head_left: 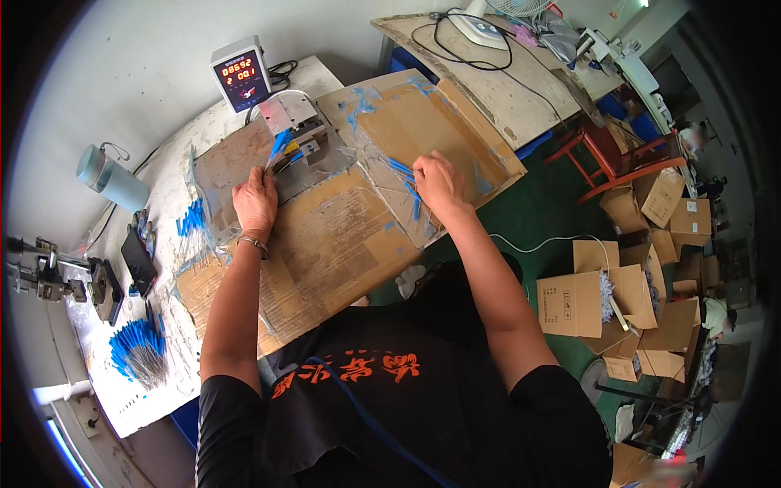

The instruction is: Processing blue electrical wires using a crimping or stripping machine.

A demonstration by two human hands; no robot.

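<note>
My left hand (256,200) is closed in a pinch at the near left side of a small metal bench press (303,130). From its fingertips a thin wire with a blue end (281,145) reaches to the press's jaws. My right hand (439,180) rests on the cardboard at the right, fingers curled down onto several blue-ended wires (402,167). Its fingertips are partly hidden, so whether it grips one of them does not show clearly. More blue-ended wires (190,218) lie in a small bunch left of my left forearm.
Cardboard sheets (342,236) cover the worktop. A counter box with red digits (241,73) stands behind the press. Farther left are a light-blue tumbler (114,177), a dark phone (138,260) and a large wire bundle (138,350). Open cartons (573,305) and a red stool (610,159) stand right.
</note>
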